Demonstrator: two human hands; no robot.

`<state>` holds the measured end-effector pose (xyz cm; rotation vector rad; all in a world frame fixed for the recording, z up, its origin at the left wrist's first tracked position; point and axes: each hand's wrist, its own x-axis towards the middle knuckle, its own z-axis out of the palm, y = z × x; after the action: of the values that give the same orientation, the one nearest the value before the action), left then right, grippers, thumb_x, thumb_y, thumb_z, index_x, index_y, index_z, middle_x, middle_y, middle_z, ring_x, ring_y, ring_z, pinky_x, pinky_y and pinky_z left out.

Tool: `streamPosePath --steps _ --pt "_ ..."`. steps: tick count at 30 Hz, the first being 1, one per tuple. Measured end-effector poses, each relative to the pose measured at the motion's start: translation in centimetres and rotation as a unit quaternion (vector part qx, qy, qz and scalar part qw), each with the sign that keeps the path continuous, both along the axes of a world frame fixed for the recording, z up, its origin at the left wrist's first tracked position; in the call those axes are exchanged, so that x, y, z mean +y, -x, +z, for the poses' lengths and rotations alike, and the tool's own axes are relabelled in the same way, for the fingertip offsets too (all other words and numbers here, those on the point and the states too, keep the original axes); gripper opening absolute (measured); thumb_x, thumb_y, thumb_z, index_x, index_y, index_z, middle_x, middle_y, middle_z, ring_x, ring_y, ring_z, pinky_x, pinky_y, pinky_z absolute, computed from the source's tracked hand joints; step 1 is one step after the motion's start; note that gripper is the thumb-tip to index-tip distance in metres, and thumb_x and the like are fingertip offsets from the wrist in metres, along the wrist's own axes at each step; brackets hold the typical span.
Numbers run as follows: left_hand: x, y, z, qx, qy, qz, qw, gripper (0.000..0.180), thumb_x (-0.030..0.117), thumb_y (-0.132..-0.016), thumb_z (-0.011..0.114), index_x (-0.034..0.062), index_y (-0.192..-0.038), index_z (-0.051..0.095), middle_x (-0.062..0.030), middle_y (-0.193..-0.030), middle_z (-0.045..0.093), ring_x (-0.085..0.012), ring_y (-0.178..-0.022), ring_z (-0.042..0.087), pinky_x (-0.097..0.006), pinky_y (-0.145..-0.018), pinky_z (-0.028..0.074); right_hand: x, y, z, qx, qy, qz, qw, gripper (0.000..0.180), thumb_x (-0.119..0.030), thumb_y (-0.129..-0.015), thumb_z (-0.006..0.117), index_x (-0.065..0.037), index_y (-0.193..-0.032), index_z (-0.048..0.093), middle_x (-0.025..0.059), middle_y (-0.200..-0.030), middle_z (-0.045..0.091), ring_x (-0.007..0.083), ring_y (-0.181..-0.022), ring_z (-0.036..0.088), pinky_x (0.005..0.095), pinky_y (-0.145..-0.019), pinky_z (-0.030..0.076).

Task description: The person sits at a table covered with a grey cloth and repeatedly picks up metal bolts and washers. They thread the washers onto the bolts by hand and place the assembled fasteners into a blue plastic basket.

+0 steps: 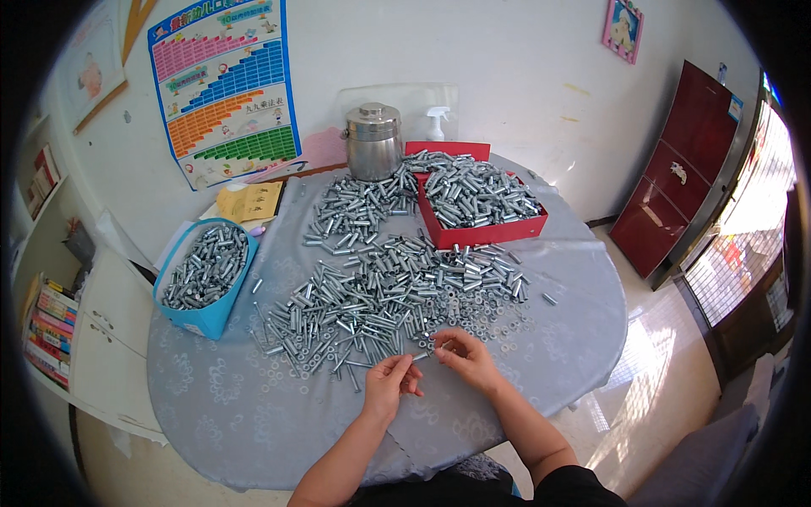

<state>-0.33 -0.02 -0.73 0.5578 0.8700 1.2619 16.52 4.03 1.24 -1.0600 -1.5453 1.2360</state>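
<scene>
Near the front of the table, my left hand (pixel 389 390) is closed on a thin metal bolt (pixel 420 357), pinched between thumb and finger and pointing to the right. My right hand (pixel 470 362) is closed at the bolt's other end; a small metal piece shows at its fingertips, too small to make out. Just beyond both hands spreads a loose pile of silvery bolts and metal sleeves (pixel 372 300). Small flat washers (pixel 486 317) lie scattered along the pile's right front side, with more at its left front edge.
A blue basket (pixel 203 319) full of metal sleeves stands at the left. Behind the pile, a red box (pixel 494 234) is heaped with finished-looking metal anchors. A steel canister (pixel 373 148), a white spray bottle (pixel 436 125) and yellow paper (pixel 251 203) are at the back of the grey-covered table (pixel 562 351).
</scene>
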Motion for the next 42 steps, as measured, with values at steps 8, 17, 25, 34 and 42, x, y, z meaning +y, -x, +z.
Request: streamPosePath --steps 8,17,25,34,42 --pt "-0.2 -0.3 0.0 0.006 -0.012 -0.004 1.0 0.017 0.016 -0.087 0.053 -0.0004 -0.088 0.056 -0.0085 -0.071 0.059 -0.0103 -0.049 0.05 -0.03 -0.047 0.051 -0.2 -0.4 0.3 -0.053 0.044 0.006 0.998 0.027 -0.024 -0.09 0.05 0.001 -0.088 0.06 0.0024 -0.067 0.056 0.0094 -0.062 0.051 0.0234 -0.058 0.043" --pt "0.0 -0.1 -0.2 0.003 -0.022 0.04 0.999 0.016 0.017 -0.088 0.053 0.0018 -0.089 0.057 -0.0074 -0.069 0.059 -0.0101 -0.048 0.049 -0.029 -0.044 0.049 -0.2 -0.2 -0.5 0.022 0.045 0.034 0.998 0.029 -0.024 -0.092 0.045 0.001 -0.093 0.058 0.0026 -0.077 0.058 0.0092 -0.065 0.051 0.0227 -0.059 0.043" --pt "0.1 0.0 -0.4 -0.007 -0.024 0.048 0.999 0.016 0.016 -0.087 0.054 -0.0001 -0.088 0.056 -0.0083 -0.07 0.058 -0.0106 -0.049 0.05 -0.031 -0.046 0.051 -0.4 -0.4 0.1 0.035 0.037 0.043 0.998 0.03 -0.023 -0.093 0.043 0.001 -0.096 0.06 0.0031 -0.078 0.059 0.009 -0.064 0.051 0.0224 -0.057 0.043" --pt "0.1 -0.1 -0.6 0.006 -0.033 0.057 0.998 0.016 0.016 -0.087 0.054 0.0002 -0.088 0.056 -0.009 -0.07 0.059 -0.0114 -0.05 0.051 -0.031 -0.047 0.051 0.0 -0.7 -1.0 0.003 0.088 0.094 0.992 0.033 -0.028 -0.094 0.04 -0.003 -0.1 0.061 -0.0001 -0.079 0.059 0.0062 -0.064 0.05 0.0202 -0.056 0.04" --pt "0.9 2.0 1.5 -0.015 -0.059 0.211 0.976 0.014 0.014 -0.087 0.054 0.0002 -0.088 0.056 -0.0092 -0.07 0.058 -0.013 -0.051 0.052 -0.032 -0.051 0.052 0.1 -0.9 -0.7 0.025 0.079 0.077 0.994 0.035 -0.03 -0.093 0.042 -0.003 -0.087 0.065 -0.0002 -0.071 0.06 0.0054 -0.059 0.049 0.0189 -0.054 0.039"
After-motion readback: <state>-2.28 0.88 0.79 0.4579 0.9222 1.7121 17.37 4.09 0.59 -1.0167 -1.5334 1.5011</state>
